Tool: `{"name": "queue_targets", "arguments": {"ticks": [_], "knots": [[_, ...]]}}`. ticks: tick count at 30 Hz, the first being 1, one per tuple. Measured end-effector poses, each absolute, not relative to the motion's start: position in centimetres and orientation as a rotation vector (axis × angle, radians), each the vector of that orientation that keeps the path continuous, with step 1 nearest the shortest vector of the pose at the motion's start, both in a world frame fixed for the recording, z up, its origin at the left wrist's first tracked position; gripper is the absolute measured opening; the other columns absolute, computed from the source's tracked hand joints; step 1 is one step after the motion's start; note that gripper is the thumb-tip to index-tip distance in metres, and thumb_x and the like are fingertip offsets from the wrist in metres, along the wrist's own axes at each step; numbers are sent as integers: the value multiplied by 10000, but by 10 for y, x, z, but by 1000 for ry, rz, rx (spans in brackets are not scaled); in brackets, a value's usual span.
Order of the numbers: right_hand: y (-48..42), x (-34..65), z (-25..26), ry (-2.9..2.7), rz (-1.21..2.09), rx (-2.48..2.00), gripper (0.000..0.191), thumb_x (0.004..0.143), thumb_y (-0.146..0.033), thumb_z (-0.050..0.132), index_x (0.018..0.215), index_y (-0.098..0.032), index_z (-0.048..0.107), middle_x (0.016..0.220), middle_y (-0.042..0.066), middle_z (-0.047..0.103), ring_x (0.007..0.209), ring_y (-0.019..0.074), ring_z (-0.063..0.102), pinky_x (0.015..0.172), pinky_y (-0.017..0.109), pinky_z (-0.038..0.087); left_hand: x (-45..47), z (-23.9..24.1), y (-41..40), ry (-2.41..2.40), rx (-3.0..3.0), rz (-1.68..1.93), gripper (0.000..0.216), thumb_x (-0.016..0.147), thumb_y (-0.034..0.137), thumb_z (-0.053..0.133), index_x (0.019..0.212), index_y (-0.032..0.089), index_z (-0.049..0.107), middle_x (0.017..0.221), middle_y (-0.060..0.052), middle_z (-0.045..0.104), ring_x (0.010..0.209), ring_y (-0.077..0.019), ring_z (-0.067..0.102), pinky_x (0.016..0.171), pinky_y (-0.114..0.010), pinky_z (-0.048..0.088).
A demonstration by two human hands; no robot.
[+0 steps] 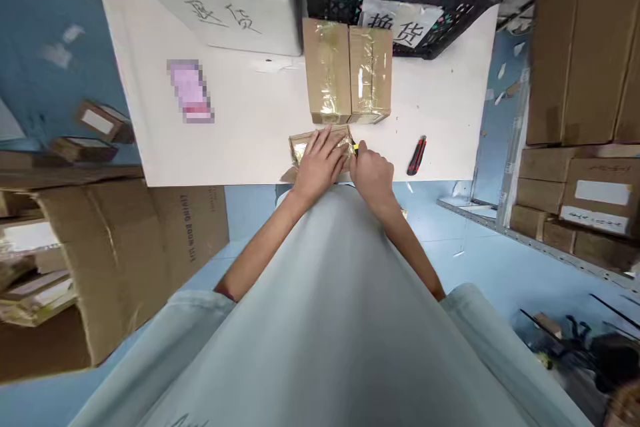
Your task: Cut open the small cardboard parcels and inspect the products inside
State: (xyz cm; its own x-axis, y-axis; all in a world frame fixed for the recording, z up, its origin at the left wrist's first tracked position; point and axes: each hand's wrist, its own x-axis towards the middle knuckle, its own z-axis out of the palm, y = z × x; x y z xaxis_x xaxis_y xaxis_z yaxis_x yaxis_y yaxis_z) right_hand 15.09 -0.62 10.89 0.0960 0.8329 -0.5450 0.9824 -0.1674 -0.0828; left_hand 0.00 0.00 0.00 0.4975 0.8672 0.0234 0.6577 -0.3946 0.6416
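At the table's near edge lies a small cardboard box (300, 145) covered in shiny tape. My left hand (320, 163) rests on top of it with fingers stretched out flat, pressing it against the table. Just right of the box, my right hand (373, 173) is closed round a yellow-and-black utility knife (355, 147); only a bit of it shows at the fingers, and the blade is hidden. A second utility knife (417, 155), red and black, lies on the table to the right. Beyond my hands stand two taped cardboard boxes (327, 73) side by side.
A white foam bin (240, 20) and a black plastic crate (470, 0) with green and pink packages line the table's far side. A blurred pink item (191, 90) lies on the left. Large open carton (130, 247) at lower left; stacked cartons (595, 193) fill shelving on the right.
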Motion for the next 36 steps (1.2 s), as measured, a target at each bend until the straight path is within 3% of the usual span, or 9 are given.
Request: {"name": "queue_targets", "arguments": {"ticks": [12, 20, 24, 27, 32, 36], "knots": [[-43, 150, 118, 1513, -749, 2077, 331, 1203, -289, 457, 1409, -114, 648, 1278, 261, 815, 1170, 337, 822, 947, 382, 606, -1, -7, -3, 1170, 2141, 554, 412, 1199, 364, 447, 1503, 240, 697, 1687, -123, 641, 1737, -318, 392, 1464, -664, 218], [-60, 151, 126, 1503, -920, 1955, 354, 1179, -290, 461, 1331, -121, 732, 1256, 248, 816, 1197, 366, 809, 940, 407, 594, -6, -14, 4, 1177, 2132, 589, 427, 1205, 426, 445, 1480, 233, 709, 1686, -110, 645, 1732, -321, 400, 1474, -644, 192], [-71, 165, 121, 1524, -942, 2018, 390, 1183, -381, 460, 1361, -164, 730, 1205, 220, 827, 1167, 384, 804, 948, 431, 587, -8, -15, 10, 1172, 2133, 571, 438, 1199, 433, 452, 1503, 237, 700, 1702, -108, 631, 1743, -317, 377, 1475, -635, 180], [-61, 189, 95, 1486, -799, 2272, 430, 1201, -432, 424, 1435, -170, 673, 1196, 219, 822, 1149, 386, 797, 965, 446, 581, -8, -12, 11, 1157, 2141, 555, 452, 1197, 448, 450, 1518, 247, 696, 1701, -107, 632, 1747, -317, 369, 1469, -638, 188], [-24, 238, 5, 1272, -799, 2521, 450, 1200, -319, 410, 1555, -93, 571, 1317, 268, 782, 1274, 383, 757, 1041, 455, 570, -28, 4, -2, 1246, 2118, 633, 508, 1161, 568, 549, 1555, 270, 666, 1720, -125, 606, 1735, -351, 388, 1455, -666, 209], [-12, 262, -48, 1219, -829, 2548, 623, 1165, -294, 489, 1740, -78, 389, 1477, 301, 682, 1350, 390, 722, 1084, 474, 575, -71, 14, -30, 1539, 1960, 709, 791, 1029, 720, 731, 1650, 259, 566, 1782, -181, 508, 1743, -406, 353, 1427, -673, 294]]}}
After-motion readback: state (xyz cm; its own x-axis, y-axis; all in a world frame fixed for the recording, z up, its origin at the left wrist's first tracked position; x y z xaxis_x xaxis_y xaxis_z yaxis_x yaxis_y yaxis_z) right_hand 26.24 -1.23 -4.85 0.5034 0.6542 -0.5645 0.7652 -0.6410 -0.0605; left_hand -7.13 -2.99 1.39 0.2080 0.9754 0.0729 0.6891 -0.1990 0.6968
